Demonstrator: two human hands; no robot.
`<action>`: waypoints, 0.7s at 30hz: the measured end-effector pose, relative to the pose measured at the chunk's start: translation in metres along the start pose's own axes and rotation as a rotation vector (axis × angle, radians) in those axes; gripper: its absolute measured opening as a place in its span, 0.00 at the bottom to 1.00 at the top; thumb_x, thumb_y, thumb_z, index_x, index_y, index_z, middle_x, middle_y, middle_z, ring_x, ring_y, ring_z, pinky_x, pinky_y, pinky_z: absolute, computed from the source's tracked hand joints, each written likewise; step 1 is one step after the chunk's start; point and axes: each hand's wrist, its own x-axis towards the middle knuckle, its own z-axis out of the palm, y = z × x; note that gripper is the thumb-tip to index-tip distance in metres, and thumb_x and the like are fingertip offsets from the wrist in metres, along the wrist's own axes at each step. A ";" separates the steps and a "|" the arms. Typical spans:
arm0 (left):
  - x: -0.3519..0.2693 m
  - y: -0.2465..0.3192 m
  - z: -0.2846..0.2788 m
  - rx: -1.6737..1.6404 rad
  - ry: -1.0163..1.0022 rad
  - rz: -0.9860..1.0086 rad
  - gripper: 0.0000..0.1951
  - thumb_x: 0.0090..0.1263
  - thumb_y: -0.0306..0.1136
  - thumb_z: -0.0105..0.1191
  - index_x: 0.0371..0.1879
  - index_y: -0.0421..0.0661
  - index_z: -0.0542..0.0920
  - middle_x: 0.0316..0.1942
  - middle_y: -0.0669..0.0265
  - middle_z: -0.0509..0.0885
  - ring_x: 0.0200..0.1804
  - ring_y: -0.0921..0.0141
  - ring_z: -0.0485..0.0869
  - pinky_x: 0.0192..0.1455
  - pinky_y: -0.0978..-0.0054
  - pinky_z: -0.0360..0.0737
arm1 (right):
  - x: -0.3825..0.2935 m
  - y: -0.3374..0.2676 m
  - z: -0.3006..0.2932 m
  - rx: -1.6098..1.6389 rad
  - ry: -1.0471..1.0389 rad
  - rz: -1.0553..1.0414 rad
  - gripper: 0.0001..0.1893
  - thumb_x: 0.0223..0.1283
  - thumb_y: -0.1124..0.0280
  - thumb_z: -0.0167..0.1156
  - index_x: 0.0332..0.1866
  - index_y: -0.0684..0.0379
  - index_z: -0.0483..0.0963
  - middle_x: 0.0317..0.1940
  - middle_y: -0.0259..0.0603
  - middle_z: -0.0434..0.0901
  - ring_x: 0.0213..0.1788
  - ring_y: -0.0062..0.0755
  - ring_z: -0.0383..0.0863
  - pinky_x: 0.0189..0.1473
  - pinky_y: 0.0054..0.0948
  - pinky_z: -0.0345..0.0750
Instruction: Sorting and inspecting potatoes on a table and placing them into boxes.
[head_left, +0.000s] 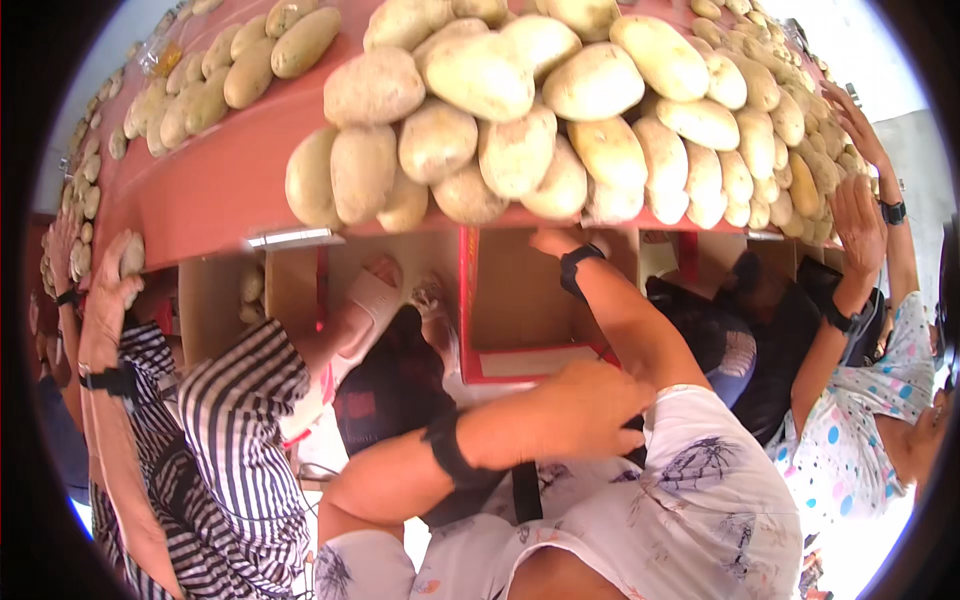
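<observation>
My left hand (592, 409), slightly blurred, lies across my body against my right arm near the elbow. Its fingers look curled, and I see no object in it. My right hand (559, 244) reaches down at the table's front edge, over an open cardboard box (525, 300) with red edges. The fingers of that hand are partly hidden below the edge, so what they hold does not show. Directly above it, a heap of pale yellow potatoes (523, 150) is piled along the front of the red-covered table (202, 180).
Left of the heap lies a smaller group of potatoes (206, 90), with a clear plastic bag (159, 56) behind. A co-worker's hand (112, 281) at left holds a potato (133, 255). Another person's hand (859, 225) is beside potatoes at right. Another cardboard box (217, 307) stands below the table.
</observation>
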 end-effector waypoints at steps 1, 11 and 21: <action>0.007 0.006 0.001 0.091 0.082 0.053 0.15 0.56 0.38 0.56 0.39 0.43 0.76 0.32 0.53 0.80 0.37 0.56 0.79 0.40 0.61 0.74 | 0.016 0.053 0.021 -0.052 0.451 -0.089 0.28 0.47 0.60 0.67 0.54 0.57 0.69 0.44 0.41 0.79 0.43 0.41 0.79 0.44 0.39 0.76; -0.021 -0.012 0.002 0.651 0.321 -0.210 0.13 0.49 0.34 0.51 0.34 0.43 0.74 0.27 0.64 0.75 0.34 0.66 0.76 0.38 0.70 0.73 | 0.013 0.032 0.035 0.403 0.553 -0.033 0.27 0.47 0.60 0.66 0.54 0.57 0.70 0.45 0.41 0.79 0.45 0.40 0.79 0.47 0.38 0.75; -0.006 -0.003 -0.020 0.524 0.322 -0.158 0.12 0.51 0.32 0.49 0.34 0.41 0.76 0.26 0.61 0.74 0.35 0.64 0.73 0.37 0.69 0.71 | -0.049 -0.022 0.031 0.738 0.465 0.088 0.27 0.48 0.59 0.66 0.53 0.58 0.71 0.46 0.41 0.78 0.47 0.39 0.78 0.50 0.37 0.73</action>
